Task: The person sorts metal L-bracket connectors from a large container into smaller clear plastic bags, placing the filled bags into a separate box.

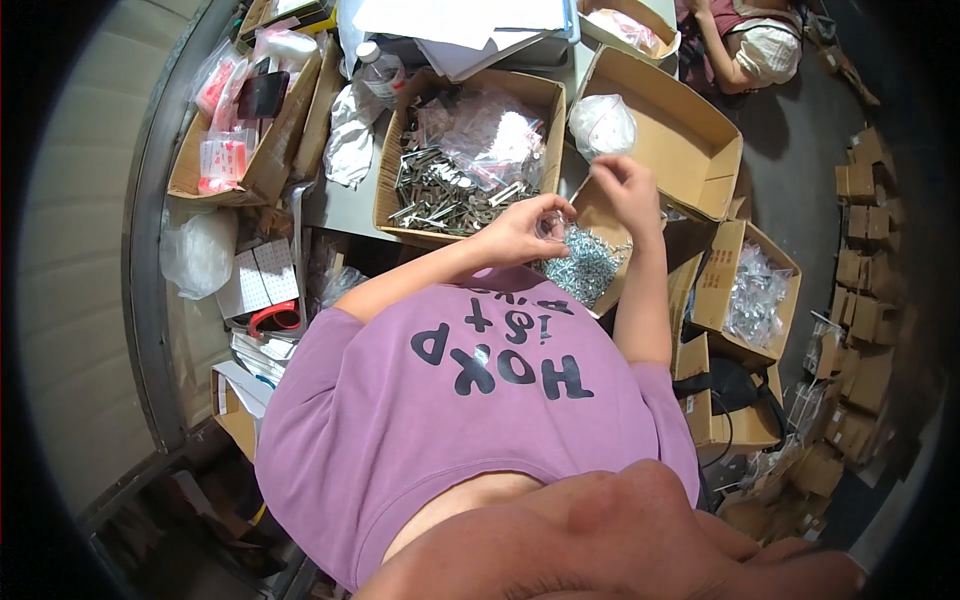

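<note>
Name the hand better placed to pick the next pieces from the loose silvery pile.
Right, probably. The left hand, though nearer the silvery pile, has its fingers around a small clear object; the right hand is just beyond, its grip unclear.

pale panelled wall left | dark grey floor right | grey table between | light brighter over table

The heaped fasteners gleam as bright metal, the held packet as clear, glossy plastic — while the box is matt cardboard, the shirt matt cloth, and the bottle smooth, see-through plastic.
</note>
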The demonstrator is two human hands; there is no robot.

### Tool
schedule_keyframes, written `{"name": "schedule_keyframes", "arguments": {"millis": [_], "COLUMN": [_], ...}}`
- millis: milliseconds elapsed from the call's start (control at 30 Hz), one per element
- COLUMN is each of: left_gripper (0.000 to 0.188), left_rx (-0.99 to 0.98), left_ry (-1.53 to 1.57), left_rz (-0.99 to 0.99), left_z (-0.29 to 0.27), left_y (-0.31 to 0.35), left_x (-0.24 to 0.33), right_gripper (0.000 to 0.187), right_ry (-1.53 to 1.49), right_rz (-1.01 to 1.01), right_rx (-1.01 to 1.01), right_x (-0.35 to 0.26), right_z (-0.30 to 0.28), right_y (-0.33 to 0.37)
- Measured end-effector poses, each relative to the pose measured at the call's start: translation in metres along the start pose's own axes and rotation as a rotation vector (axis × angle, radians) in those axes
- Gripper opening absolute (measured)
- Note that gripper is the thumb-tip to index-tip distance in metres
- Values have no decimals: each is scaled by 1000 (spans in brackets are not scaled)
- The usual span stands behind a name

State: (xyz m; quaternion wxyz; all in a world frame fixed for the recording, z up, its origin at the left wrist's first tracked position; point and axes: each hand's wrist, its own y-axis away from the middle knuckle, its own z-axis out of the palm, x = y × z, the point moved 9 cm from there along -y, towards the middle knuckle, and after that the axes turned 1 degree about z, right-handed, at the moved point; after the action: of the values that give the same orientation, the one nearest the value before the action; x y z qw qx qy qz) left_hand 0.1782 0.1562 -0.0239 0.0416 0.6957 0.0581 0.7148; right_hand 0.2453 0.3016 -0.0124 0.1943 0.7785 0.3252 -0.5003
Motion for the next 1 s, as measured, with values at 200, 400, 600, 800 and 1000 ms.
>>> {"name": "schedule_keyframes", "arguments": {"millis": [200, 400, 600, 800, 1000], "left_gripper": [52, 51, 50, 51, 53], "left_rx": [20, 87, 124, 110, 71], "left_ry": [170, 184, 249, 251, 221], "left_rz": [-44, -55, -99, -81, -75], "left_z": [-5, -18, -27, -24, -17], "left_y": [8, 15, 18, 11, 3], "left_x": [0, -1, -11, -7, -6], "right_gripper": [20, 25, 22, 30, 26], "right_ry": [721, 784, 775, 428, 148], "right_rz": [-139, 314, 101, -75, 171], "right_rx": [169, 147, 116, 189, 142], "right_x": [18, 74, 32, 31, 47], "right_z": [11, 2, -4, -19, -27], "right_y": [-75, -99, -81, -64, -49]}}
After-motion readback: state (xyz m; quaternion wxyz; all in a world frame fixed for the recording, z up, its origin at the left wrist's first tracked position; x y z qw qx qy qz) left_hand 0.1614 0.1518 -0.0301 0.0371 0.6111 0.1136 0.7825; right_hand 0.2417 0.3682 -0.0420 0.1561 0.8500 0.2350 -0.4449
